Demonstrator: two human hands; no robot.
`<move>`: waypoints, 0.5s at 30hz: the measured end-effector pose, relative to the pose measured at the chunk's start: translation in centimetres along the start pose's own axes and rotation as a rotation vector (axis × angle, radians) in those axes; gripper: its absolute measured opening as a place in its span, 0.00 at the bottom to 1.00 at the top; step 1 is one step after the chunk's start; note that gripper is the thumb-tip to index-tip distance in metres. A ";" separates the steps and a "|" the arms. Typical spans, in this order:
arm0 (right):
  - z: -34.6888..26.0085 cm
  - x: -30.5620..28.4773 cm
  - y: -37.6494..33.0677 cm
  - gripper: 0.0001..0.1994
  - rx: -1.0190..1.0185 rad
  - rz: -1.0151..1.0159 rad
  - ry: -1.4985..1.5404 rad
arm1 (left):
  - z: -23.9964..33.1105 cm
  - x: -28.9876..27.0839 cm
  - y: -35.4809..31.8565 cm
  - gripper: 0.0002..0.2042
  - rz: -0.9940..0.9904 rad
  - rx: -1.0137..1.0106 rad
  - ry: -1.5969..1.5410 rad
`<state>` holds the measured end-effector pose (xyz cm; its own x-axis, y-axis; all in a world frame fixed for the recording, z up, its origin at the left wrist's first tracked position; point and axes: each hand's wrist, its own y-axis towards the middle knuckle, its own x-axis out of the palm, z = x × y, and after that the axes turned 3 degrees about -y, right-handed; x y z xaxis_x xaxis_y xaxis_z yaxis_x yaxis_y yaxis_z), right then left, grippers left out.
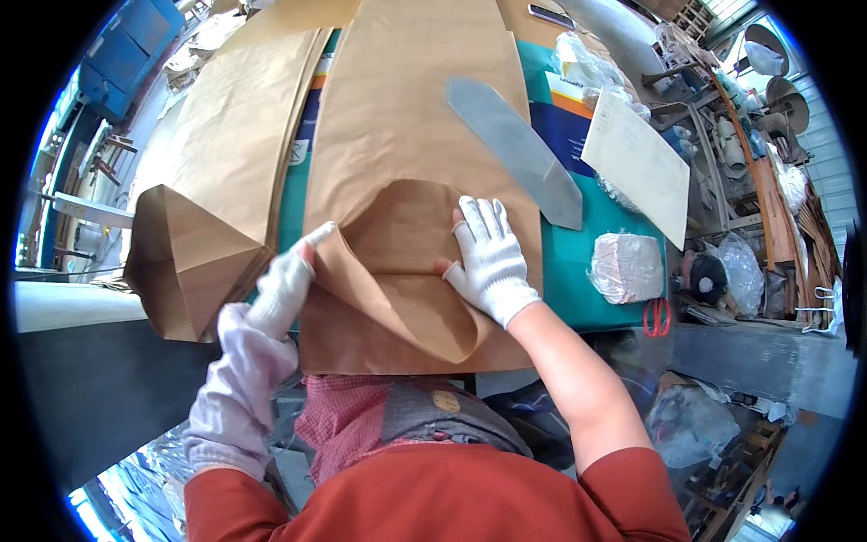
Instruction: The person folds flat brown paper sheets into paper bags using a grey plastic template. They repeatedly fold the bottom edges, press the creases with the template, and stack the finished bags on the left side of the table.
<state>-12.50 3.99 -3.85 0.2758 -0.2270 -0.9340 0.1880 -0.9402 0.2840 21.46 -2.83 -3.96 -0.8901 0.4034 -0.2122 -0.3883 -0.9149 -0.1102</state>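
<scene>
A large brown paper bag (406, 126) lies lengthwise in front of me, its near end spread into a wide mouth with folded flaps. My left hand (284, 285), in a white knit glove, pinches the left edge of that mouth between thumb and fingers. On the right side of the mouth lies my right hand (492, 262), also gloved, with its fingers stretched out against the paper and the thumb apart. A flat translucent grey plate with pointed ends (519, 149) rests on the bag beyond the right hand.
At left lies a stack of brown paper bags (230, 126), with one squared-open bag end (194, 262) towards me. On the green table surface (569, 303) at right are a white board (637, 163), a wrapped block (626, 268), red-handled scissors (657, 318) and crumpled clear plastic (587, 68).
</scene>
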 end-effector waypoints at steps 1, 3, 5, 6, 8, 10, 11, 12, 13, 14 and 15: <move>0.1 0.6 0.7 0.38 -0.019 0.000 -0.008 | -0.5 -0.5 -0.6 0.37 -0.139 0.180 0.153; 0.4 1.1 0.7 0.38 -0.035 0.004 -0.070 | 0.6 0.2 -0.8 0.45 -0.223 0.298 0.361; 0.7 1.3 0.7 0.38 -0.037 -0.005 -0.083 | 0.3 1.6 -1.4 0.35 -0.159 0.333 0.637; 0.8 1.6 0.6 0.38 -0.043 0.007 -0.091 | 0.4 2.2 -1.6 0.37 -0.163 0.291 0.802; 0.7 1.7 0.7 0.38 -0.047 0.000 -0.107 | 0.0 2.7 -1.8 0.40 -0.112 0.355 0.878; 0.6 1.9 0.8 0.38 -0.055 0.003 -0.114 | 0.1 3.3 -2.0 0.41 -0.081 0.353 0.963; 0.7 1.9 0.8 0.38 -0.059 0.006 -0.119 | 0.3 3.7 -2.0 0.41 -0.073 0.350 1.003; 0.8 1.8 0.8 0.38 -0.057 0.005 -0.115 | 0.6 4.1 -2.0 0.42 -0.065 0.347 1.044; 0.9 1.8 0.8 0.38 -0.055 0.002 -0.109 | 1.3 4.6 -1.9 0.42 -0.077 0.321 1.067; 0.8 1.9 0.6 0.38 -0.052 -0.003 -0.100 | 2.4 5.1 -1.8 0.43 -0.091 0.290 1.091; 0.8 1.9 0.7 0.37 -0.053 -0.008 -0.090 | 3.0 5.2 -1.7 0.43 -0.106 0.259 1.115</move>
<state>-12.66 2.70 -5.57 0.1888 -0.2432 -0.9514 0.2403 -0.9280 0.2849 16.76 0.84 -1.96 -0.1938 0.1498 -0.9695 -0.6007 -0.7995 -0.0034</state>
